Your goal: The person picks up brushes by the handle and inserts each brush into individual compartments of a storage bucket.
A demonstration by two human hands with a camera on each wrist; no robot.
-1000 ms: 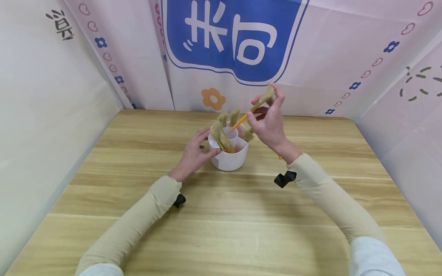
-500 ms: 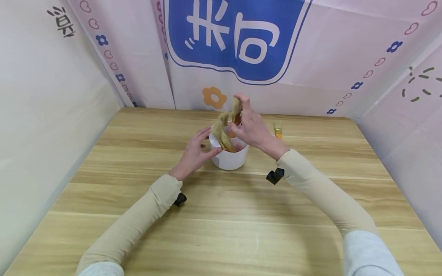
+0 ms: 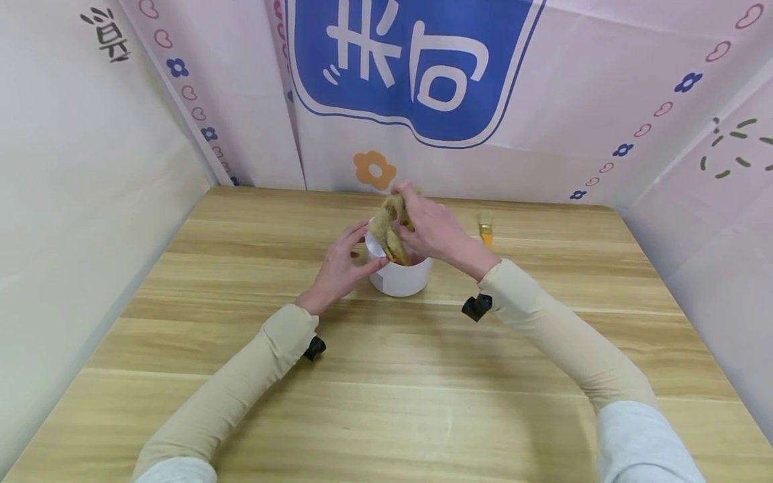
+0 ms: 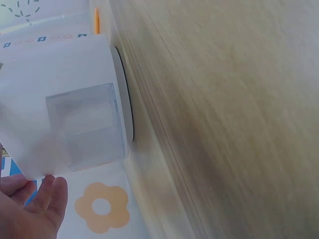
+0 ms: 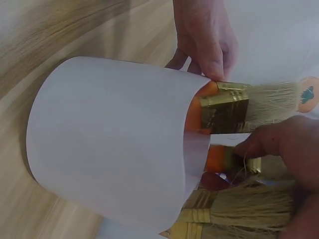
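Observation:
A white round brush holder (image 3: 400,280) with inner compartments stands upright at the back middle of the table. My left hand (image 3: 338,268) grips its left side, thumb near the front rim and fingers behind. Several paintbrushes (image 5: 224,107) stand in it, bristles up, with brassy ferrules and orange handles. My right hand (image 3: 439,228) is over the opening. In the right wrist view its thumb and fingers pinch a paintbrush (image 5: 215,158) around the ferrule, the handle down inside the holder. The holder's inside is mostly hidden by hand and bristles.
Another paintbrush (image 3: 486,229) lies on the wooden table (image 3: 386,389) behind and right of the right wrist. A printed white curtain (image 3: 543,134) hangs right behind the table's back edge. White walls flank both sides.
My right hand has moved left and then down, bringing the paintbrush from above the holder into it. The brush on the table has come into sight. My left hand has stayed put.

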